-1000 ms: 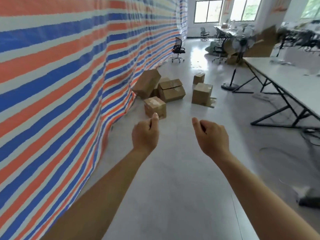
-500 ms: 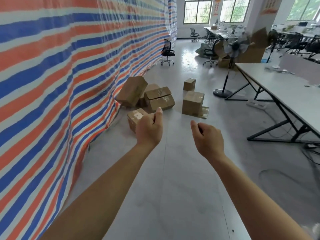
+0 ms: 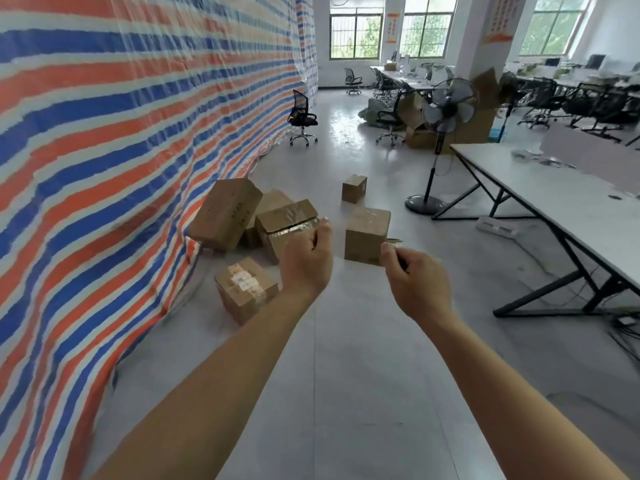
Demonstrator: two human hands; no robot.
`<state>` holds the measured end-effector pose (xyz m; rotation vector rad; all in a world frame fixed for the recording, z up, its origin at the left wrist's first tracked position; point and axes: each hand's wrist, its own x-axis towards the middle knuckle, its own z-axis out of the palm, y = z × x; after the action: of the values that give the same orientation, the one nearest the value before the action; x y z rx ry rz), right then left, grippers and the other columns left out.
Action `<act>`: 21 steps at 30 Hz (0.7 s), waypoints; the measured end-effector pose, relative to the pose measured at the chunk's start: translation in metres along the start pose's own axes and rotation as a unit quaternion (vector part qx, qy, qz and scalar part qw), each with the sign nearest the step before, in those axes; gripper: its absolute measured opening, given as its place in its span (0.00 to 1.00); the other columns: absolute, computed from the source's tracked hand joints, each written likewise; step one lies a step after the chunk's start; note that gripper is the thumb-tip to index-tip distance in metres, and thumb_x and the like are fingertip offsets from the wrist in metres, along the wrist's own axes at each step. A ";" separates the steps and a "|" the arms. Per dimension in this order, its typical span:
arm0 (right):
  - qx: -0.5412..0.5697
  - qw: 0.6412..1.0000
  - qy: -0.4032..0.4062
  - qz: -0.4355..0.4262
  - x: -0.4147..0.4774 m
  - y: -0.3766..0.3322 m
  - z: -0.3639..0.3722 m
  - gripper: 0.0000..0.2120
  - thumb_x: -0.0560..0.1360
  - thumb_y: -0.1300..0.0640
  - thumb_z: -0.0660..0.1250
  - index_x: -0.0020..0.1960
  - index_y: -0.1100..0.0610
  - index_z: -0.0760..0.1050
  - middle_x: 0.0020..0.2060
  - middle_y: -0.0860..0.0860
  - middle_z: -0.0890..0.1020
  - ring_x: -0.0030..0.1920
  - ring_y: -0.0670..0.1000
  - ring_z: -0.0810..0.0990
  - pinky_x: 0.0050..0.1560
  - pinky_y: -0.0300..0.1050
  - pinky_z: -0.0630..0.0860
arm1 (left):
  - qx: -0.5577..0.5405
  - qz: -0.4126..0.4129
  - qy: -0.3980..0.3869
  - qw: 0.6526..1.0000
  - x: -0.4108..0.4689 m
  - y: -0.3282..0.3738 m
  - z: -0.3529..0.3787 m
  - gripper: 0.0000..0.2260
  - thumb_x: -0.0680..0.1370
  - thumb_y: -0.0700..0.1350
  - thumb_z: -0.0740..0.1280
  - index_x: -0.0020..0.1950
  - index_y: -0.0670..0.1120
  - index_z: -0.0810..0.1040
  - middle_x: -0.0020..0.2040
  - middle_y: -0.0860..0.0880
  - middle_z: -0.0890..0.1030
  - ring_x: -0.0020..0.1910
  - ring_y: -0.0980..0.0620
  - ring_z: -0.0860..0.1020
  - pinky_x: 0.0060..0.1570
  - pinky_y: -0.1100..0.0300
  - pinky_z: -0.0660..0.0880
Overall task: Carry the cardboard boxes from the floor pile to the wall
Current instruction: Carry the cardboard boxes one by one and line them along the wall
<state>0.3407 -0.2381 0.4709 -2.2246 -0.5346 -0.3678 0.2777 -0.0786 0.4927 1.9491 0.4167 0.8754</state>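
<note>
Left hand (image 3: 306,259): raised ahead, fingers curled into the palm, thumb up, holding nothing.
Right hand (image 3: 415,284): raised ahead, fingers curled, holding nothing.
Cardboard boxes: all on the floor (image 3: 346,375).
Tilted box (image 3: 225,213): right by the striped tarp wall (image 3: 121,133).
Labelled box (image 3: 246,289): just beside the wall.
Taped box (image 3: 287,223): near the wall.
Lone box (image 3: 367,235), small box (image 3: 354,188): 2 boxes farther from the wall.
</note>
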 end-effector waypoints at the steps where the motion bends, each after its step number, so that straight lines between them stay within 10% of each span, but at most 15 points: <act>1: 0.000 1.000 0.006 0.010 0.025 0.009 0.008 0.26 0.82 0.46 0.59 0.29 0.57 0.63 0.21 0.50 0.67 0.27 0.52 0.67 0.29 0.47 0.60 | -0.002 0.000 -0.007 1.000 0.026 -0.005 0.015 0.27 0.84 0.50 0.58 0.24 0.46 0.62 0.19 0.53 0.63 0.21 0.55 0.63 0.28 0.57 0.57; 21: 0.012 0.996 -0.068 0.063 0.486 0.212 0.200 0.27 0.82 0.47 0.61 0.27 0.56 0.63 0.19 0.48 0.64 0.22 0.47 0.64 0.28 0.45 0.57 | 0.043 -0.054 -0.030 0.997 0.437 -0.152 0.291 0.29 0.83 0.51 0.60 0.22 0.47 0.60 0.19 0.54 0.61 0.21 0.55 0.61 0.30 0.54 0.58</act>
<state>0.8834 -0.0859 0.4131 -2.2575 -0.4647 -0.1435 0.7980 0.0817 0.4489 2.0064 0.5274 0.7372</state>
